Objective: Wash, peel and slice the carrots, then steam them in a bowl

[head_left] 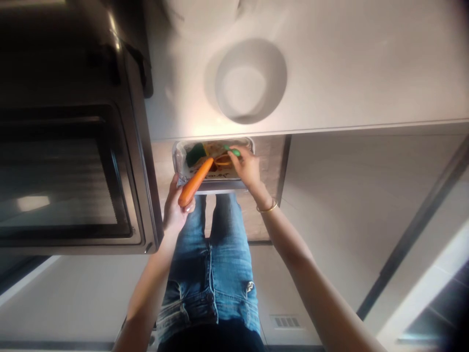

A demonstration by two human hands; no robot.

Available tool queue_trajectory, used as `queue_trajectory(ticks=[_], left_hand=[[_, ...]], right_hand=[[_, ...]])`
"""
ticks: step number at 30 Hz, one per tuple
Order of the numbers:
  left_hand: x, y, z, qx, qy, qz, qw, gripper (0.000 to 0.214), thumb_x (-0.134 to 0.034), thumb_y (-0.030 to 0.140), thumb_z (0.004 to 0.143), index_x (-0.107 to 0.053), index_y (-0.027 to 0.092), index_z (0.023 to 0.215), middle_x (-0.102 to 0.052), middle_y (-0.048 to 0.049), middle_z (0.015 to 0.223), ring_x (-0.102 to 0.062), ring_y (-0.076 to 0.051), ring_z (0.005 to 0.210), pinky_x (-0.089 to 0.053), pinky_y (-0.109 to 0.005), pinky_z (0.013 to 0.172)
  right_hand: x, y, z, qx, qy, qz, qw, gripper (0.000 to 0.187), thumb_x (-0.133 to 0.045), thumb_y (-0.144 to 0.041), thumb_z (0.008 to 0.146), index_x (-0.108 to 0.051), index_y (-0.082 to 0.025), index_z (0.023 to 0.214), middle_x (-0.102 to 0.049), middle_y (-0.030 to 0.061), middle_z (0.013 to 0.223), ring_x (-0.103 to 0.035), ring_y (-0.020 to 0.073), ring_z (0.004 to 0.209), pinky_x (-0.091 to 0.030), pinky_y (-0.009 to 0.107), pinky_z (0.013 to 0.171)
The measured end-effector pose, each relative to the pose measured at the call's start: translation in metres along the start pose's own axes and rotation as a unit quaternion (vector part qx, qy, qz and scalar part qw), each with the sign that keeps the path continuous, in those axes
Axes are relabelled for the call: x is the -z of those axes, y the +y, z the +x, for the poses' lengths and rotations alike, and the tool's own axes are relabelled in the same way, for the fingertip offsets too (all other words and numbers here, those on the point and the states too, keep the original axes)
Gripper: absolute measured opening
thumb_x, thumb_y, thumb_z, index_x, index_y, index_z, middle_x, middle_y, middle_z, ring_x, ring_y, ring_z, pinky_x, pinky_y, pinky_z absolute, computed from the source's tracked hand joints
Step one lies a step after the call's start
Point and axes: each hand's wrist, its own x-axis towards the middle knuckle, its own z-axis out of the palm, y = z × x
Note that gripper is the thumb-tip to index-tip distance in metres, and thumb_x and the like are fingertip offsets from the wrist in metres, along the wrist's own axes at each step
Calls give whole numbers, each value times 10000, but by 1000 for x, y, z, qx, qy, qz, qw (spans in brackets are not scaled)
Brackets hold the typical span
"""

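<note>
L hand (175,210), ctr-left of frame, is closed round the thick end of 1 orange carrot (196,183), which slants up to the right, tip over a bin (220,186) w/ a clear plastic liner (179,152) near frame ctr. R hand (247,166), just right of ctr, pinches a small green tool (234,152) btwn thumb & fingers, near the carrot's tip; can't tell if they touch. In the bin: a dark green item (195,154) & orange scraps (222,160), too blurred for detail. Upper ctr: 1 pale round bowl (251,80) on the white tabletop (359,68). Left side: dark oven-type appliance (135,195). Lower ctr: blue jeans (230,264).
</note>
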Motion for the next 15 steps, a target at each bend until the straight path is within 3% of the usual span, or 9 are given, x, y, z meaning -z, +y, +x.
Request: queue_trajectory(ticks=[2, 4, 7, 9, 12, 15], left_hand=[[-3, -1, 2, -4, 0, -8, 1000, 324, -693, 255, 855, -624, 306, 1167, -589, 39, 672, -365, -36, 379, -226, -170, 350], [-8, -2, 5, 3, 9, -13, 1000, 301, -681, 255, 861, -625, 295, 1154, -585, 41, 658, -367, -35, 372, -235, -171, 350], [-17, -4, 7, 22, 37, -14, 999, 244, -626, 298, 910, -627, 256, 1151, -624, 21, 705, -354, -26, 356, -225, -174, 338], [-23, -4, 8, 45, 65, -17, 997, 232, -591, 329, 937, -626, 235, 1146, -605, 23, 677, -332, -22, 336, -202, -168, 323], [-30, -4, 7, 81, 106, -29, 991, 233, -558, 305, 955, -602, 251, 1178, -556, 47, 626, -322, -22, 315, -164, -148, 311], [-35, -3, 4, 103, 121, -33, 987, 264, -532, 267, 965, -586, 263, 1224, -508, 66, 579, -324, -24, 306, -149, -134, 312]], right_hand=[[3, -2, -5, 48, -54, -50, 996, 219, -535, -314, 976, -713, -224, 1065, -735, 75, 1190, -669, 230, 1136, -514, 425, 1037], [6, -12, -14, 59, -51, -44, 996, 199, -560, -317, 964, -718, -256, 1069, -729, 57, 1207, -657, 235, 1159, -500, 435, 1055], [9, -38, -32, -6, 70, 57, 996, 192, -596, -403, 946, -695, -283, 1058, -731, 54, 1153, -671, 231, 1100, -542, 402, 961], [7, -56, -39, -82, 118, 157, 977, 241, -566, -484, 952, -665, -276, 1022, -737, 53, 1064, -699, 197, 903, -575, 342, 770], [-2, -71, -44, -175, 63, 305, 934, 360, -576, -612, 904, -626, -257, 918, -733, 22, 865, -555, 111, 530, -481, 270, 511], [-13, -75, -44, -218, -10, 390, 895, 450, -667, -677, 799, -605, -234, 846, -713, -1, 757, -429, 73, 439, -399, 246, 437]])
